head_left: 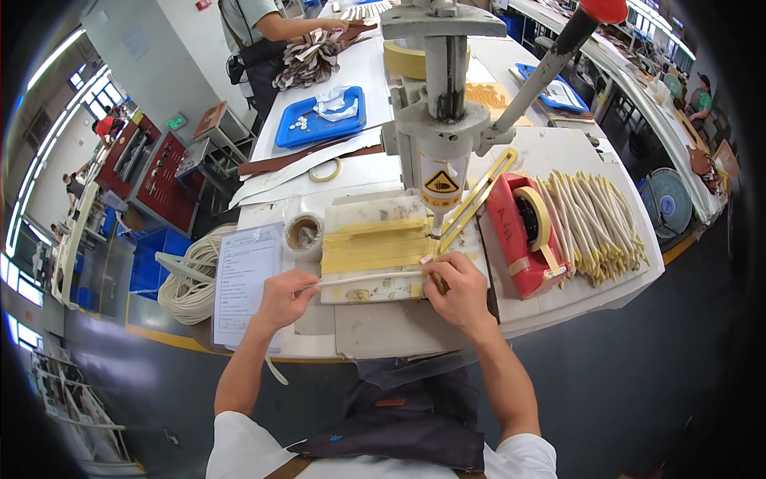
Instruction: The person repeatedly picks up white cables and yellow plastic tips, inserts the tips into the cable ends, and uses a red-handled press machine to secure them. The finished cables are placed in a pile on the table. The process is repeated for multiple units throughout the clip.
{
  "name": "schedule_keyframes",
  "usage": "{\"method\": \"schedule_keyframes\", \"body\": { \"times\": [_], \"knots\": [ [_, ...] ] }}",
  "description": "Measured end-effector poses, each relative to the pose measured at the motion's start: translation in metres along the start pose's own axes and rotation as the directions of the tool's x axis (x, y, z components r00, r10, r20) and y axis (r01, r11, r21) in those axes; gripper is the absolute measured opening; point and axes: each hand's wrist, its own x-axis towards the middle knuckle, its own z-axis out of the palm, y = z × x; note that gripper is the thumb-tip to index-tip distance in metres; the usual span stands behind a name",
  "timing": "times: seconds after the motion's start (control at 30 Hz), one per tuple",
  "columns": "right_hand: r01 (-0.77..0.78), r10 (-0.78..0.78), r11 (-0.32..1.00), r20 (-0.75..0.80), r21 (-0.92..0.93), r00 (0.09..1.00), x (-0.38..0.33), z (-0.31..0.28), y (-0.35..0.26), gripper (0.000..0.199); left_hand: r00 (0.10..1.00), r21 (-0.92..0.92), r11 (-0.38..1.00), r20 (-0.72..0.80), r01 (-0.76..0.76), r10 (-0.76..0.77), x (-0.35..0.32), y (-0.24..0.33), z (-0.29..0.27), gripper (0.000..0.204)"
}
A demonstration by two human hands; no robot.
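Note:
A thin white cord (369, 277) is stretched level across the front of a pale block (339, 294) partly covered with yellow tape (375, 245). My left hand (281, 298) pinches the cord at the block's left edge. At its right end, my right hand (460, 294) is closed on the cord, with a small pale bit near the fingertips that is too small to name. Just above the right hand is the lower tip of a grey hand press (444, 132) with a long lever. A loose white cord end (275, 370) hangs over the table edge below my left hand.
Right of the press, a red tape dispenser (519, 239) stands beside a pile of cords with yellow tips (594, 227). Left are a tape roll (304, 232), a printed sheet (249, 275) and a coil of cord (191, 275). Behind lies a blue tray (291, 132); a person's arm (299, 28) reaches in.

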Motion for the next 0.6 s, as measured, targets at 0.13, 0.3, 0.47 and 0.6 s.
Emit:
{"method": "schedule_keyframes", "body": {
  "times": [0.13,0.3,0.47,0.6],
  "knots": [
    [0.003,-0.004,1.0,-0.001,-0.023,1.0,-0.002,0.001,0.001,0.015,1.0,0.01,1.0,-0.003,0.004,-0.004,0.001,0.003,-0.001,0.01],
    [0.029,-0.029,1.0,0.014,0.002,0.999,-0.004,-0.002,-0.001,0.024,1.0,0.05,0.999,-0.029,-0.005,0.006,0.001,0.0,0.004,0.009],
    [0.028,-0.022,0.996,-0.07,0.086,0.997,0.008,-0.096,-0.025,0.028,0.994,0.031,1.0,-0.108,0.0,0.003,-0.008,0.003,0.007,0.009],
    [-0.303,0.246,0.902,-0.21,-0.308,0.946,0.029,-0.185,0.009,0.023,0.978,-0.109,0.993,-0.194,0.051,-0.071,-0.013,-0.002,0.011,0.005]
  ]
}}
